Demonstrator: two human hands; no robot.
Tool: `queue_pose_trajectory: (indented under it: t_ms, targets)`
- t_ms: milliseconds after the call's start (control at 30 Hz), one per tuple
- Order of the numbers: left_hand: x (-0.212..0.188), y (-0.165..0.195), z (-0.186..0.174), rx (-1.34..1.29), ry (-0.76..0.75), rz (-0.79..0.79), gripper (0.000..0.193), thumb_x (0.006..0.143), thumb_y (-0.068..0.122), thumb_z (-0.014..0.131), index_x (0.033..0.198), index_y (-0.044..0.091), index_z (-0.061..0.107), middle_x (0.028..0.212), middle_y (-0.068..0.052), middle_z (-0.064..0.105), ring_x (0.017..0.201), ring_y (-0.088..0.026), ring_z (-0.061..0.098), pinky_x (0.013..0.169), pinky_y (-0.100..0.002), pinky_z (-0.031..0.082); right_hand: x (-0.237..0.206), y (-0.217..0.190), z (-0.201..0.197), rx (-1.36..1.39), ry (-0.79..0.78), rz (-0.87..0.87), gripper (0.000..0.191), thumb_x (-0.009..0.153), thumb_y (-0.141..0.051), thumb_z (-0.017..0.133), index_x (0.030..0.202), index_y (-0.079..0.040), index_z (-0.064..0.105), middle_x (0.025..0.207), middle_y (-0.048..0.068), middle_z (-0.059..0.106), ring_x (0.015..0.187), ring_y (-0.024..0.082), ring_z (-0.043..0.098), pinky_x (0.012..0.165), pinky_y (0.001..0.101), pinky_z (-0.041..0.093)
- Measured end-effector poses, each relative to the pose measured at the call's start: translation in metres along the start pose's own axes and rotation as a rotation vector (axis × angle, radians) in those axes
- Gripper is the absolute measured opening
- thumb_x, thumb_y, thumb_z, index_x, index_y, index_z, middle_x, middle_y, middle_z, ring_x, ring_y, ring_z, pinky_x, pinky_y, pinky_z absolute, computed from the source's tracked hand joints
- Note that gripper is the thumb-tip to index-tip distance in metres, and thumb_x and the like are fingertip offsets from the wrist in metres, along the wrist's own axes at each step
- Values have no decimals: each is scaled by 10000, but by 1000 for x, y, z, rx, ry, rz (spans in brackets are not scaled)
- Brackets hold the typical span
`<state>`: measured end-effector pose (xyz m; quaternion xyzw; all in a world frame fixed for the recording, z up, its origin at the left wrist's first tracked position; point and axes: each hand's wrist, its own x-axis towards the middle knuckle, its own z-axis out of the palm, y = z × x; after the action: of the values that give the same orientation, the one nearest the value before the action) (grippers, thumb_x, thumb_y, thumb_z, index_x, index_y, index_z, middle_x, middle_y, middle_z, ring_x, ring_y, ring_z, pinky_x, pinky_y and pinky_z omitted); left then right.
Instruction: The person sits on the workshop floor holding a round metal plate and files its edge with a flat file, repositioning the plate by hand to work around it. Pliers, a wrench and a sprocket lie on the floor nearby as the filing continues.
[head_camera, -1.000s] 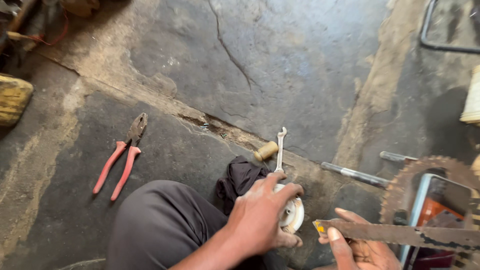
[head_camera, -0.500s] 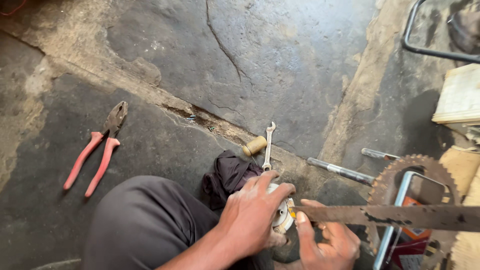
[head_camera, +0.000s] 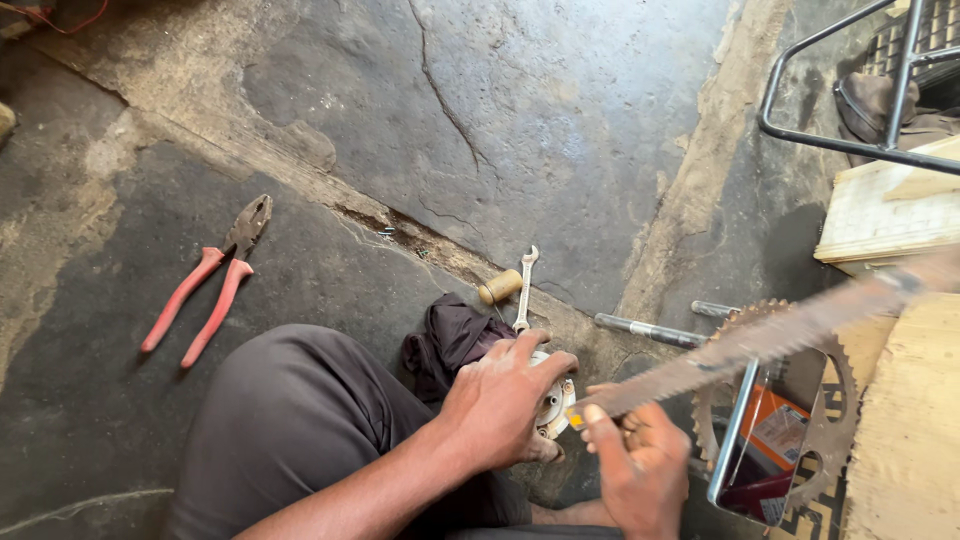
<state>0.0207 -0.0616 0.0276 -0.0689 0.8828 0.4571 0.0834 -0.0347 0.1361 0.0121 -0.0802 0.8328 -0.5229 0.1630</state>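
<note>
Red-handled pliers (head_camera: 205, 285) lie well left of the round metal hub (head_camera: 553, 405), which the left hand (head_camera: 500, 405) is clamped over on the stone floor (head_camera: 520, 110), with a small spanner (head_camera: 523, 287) just above it. Right of the hub, the right hand (head_camera: 640, 470) grips a rusty saw blade (head_camera: 770, 335), its near end almost touching the hub. Further right, a metal tray (head_camera: 738, 435) holds an orange packet (head_camera: 778, 432), beside a rusty sprocket (head_camera: 835, 420).

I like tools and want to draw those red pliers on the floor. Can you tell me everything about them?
The red-handled metal pliers lie flat on the dark, stained stone floor, to the left of the person's bent knee. Two long, slightly spread pinkish-red handles point down-left; the dull grey jaws point up-right and look nearly closed. Nothing touches them but the floor, and both hands are away from them.
</note>
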Motion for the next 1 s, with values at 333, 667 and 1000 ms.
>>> queue_pose_trajectory:
  t_ms: [333, 667, 1000]
  targets:
    - [2, -4, 0, 2, -27, 19, 908, 524, 297, 964, 1349, 243, 589, 1495, -162, 443, 1272, -436, 527, 934, -547, 514, 0, -2, 9, -207, 42, -84, 140, 852, -64, 692, 941, 45, 698, 678, 65, 705, 561, 94, 614, 495, 264, 482]
    - [4, -4, -1, 13, -13, 1, 899, 527, 313, 961, 1343, 252, 590, 1484, -151, 451, 1284, -419, 524, 962, -539, 508, 3, 0, 11, -181, 55, 10, 126, 864, -57, 705, 907, 59, 683, 661, 115, 714, 540, 110, 627, 462, 271, 476]
    - [4, -1, -2, 18, -2, -39, 867, 545, 332, 949, 1331, 238, 594, 1464, -143, 474, 1268, -405, 544, 948, -544, 522, 9, -4, 15, -70, 46, 125, 153, 877, -48, 680, 813, 79, 624, 615, 125, 702, 472, 140, 664, 397, 283, 533]
